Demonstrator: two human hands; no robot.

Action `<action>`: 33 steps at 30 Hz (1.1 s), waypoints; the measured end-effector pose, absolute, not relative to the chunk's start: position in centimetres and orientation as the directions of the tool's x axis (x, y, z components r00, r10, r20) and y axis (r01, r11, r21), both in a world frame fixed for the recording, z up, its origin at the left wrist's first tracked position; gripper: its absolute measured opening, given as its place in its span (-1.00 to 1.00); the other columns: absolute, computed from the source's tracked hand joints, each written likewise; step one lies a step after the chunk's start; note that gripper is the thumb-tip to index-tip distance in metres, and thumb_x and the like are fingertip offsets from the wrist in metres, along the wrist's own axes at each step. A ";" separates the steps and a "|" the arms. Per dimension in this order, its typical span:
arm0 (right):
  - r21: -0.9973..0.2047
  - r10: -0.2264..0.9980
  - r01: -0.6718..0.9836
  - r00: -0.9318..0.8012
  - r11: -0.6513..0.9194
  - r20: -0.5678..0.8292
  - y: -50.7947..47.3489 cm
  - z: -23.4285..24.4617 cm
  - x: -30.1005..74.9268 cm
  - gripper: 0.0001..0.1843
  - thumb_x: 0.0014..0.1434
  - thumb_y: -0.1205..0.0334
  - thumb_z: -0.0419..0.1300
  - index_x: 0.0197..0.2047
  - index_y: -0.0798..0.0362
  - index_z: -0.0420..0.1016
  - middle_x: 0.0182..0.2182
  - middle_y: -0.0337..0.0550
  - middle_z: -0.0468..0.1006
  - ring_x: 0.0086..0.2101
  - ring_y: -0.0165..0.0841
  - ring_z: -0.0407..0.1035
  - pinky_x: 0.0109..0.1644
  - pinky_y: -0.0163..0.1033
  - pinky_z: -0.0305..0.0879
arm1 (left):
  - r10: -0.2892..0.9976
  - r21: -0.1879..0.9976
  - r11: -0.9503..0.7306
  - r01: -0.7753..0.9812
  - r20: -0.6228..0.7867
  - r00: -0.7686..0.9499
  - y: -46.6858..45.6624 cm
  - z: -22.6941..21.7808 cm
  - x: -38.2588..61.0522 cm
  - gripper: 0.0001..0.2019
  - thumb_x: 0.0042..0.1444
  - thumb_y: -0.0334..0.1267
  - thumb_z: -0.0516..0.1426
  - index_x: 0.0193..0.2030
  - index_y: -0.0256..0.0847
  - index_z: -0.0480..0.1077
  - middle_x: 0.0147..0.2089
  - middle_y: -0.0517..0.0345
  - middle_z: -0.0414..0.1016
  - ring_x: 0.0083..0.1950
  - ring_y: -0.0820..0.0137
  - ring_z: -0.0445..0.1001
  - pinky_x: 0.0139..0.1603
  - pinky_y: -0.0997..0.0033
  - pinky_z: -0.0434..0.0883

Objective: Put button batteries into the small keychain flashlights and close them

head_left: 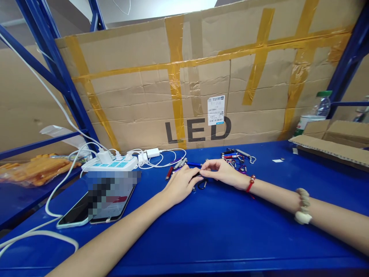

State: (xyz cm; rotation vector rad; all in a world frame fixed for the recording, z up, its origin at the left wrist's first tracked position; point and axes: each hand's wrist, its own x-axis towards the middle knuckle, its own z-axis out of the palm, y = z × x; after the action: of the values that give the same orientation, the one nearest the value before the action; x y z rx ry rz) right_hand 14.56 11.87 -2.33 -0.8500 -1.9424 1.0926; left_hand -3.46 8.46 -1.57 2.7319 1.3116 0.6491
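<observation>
My left hand (182,182) reaches in from the lower left, its fingers closed on a small dark piece that is mostly hidden. My right hand (222,172), with a red string bracelet at the wrist, pinches at the same piece from the right; the fingertips of both hands nearly meet. A black carabiner clip (203,185) shows just below the fingers; whether it is joined to the dark piece I cannot tell. Behind the left hand lie several slim metal tubes in red, silver and purple, among them a red tube (169,173). Beyond the right hand rests a pile of similar tubes (230,156) with clips.
Two phones (127,202) lie on the blue tabletop (230,238) at left, before a white power strip (122,164) with tangled cables. An open cardboard box (331,148) and a green-capped bottle (319,105) stand at right. A taped LED carton (144,100) walls the back.
</observation>
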 end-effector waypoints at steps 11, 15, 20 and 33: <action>-0.405 0.728 0.675 -0.293 0.617 0.620 14.0 -2.9 16.9 -0.77 0.10 0.26 0.03 -0.19 0.06 0.42 -0.27 -0.13 0.45 -0.29 -0.35 0.34 -0.31 -0.27 0.28 | 0.822 0.388 -0.559 0.733 0.376 0.428 8.0 -1.3 -3.3 -0.76 0.22 -0.16 -0.11 0.01 -0.10 0.12 -0.30 0.19 0.39 -0.18 0.37 0.41 -0.16 0.38 0.32; -0.282 0.739 0.749 -0.383 0.600 0.555 14.6 -3.6 17.1 -0.72 0.05 0.32 0.07 -0.13 0.09 0.42 -0.17 -0.07 0.41 -0.15 -0.27 0.30 -0.06 -0.17 0.26 | 0.811 0.383 -0.573 0.724 0.389 0.436 7.9 -1.3 -3.4 -0.81 0.23 -0.18 -0.13 -0.05 -0.12 0.11 -0.33 0.21 0.40 -0.25 0.39 0.43 -0.21 0.40 0.32; -0.171 0.691 0.750 -0.463 0.639 0.554 14.4 -3.7 16.7 -0.69 0.11 0.28 0.06 -0.07 0.13 0.39 -0.12 -0.03 0.40 -0.11 -0.23 0.27 0.02 -0.07 0.19 | 0.799 0.401 -0.586 0.704 0.432 0.419 7.8 -1.3 -3.3 -0.84 0.23 -0.19 -0.12 -0.09 -0.15 0.07 -0.32 0.20 0.42 -0.26 0.39 0.44 -0.20 0.39 0.32; -0.253 0.488 0.431 -0.619 0.866 0.615 10.7 -2.8 14.2 -0.71 0.27 0.12 -0.06 -0.02 -0.02 0.34 -0.27 -0.17 0.43 -0.38 -0.44 0.34 -0.29 -0.34 0.27 | 0.781 0.480 -0.617 0.624 0.469 0.411 7.7 -1.6 -3.5 -0.51 0.14 -0.28 0.02 0.19 -0.19 -0.05 -0.11 0.03 0.47 0.00 0.28 0.41 0.00 0.26 0.32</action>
State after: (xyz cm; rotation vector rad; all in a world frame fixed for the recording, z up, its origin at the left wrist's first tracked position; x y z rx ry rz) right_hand 14.25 10.67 -2.78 -0.6615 -2.3246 0.1041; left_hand -3.49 7.67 -1.56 2.4378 1.2370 0.9981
